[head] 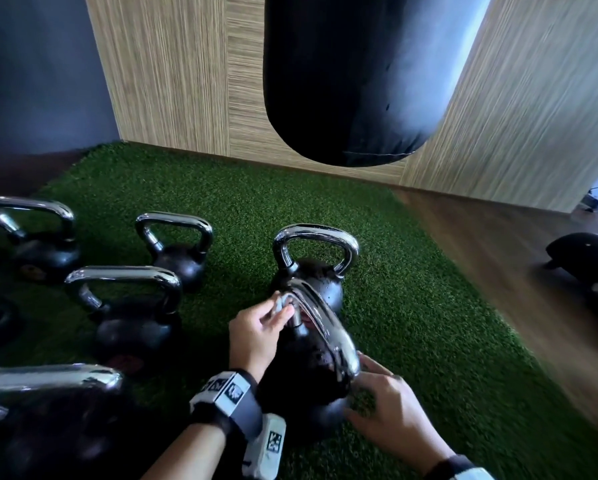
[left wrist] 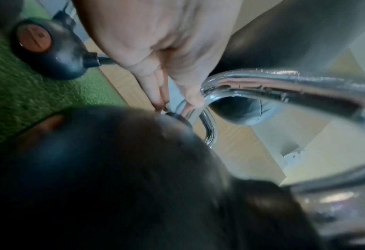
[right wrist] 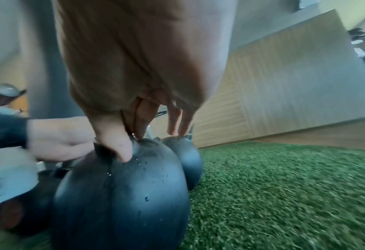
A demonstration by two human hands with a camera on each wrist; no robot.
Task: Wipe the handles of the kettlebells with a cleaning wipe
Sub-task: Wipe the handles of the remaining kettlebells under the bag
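Head view: nearest kettlebell (head: 308,372), black body with chrome handle (head: 328,327), stands on green turf (head: 429,341), front of a cluster. Left hand (head: 256,330) pinches a pale cleaning wipe (head: 279,304) against the handle's left upright. Right hand (head: 391,414) rests on the bell's right side, fingers spread. Black punching bag (head: 353,77) hangs before wood-grain wall panels (head: 173,74).

Left wrist view: blurred; fingers (left wrist: 155,88) curled onto the wipe where the handle meets the body.

Right wrist view: thumb and fingertips (right wrist: 121,145) straight, pressing the wet-speckled dome; turf meets a wood floor.
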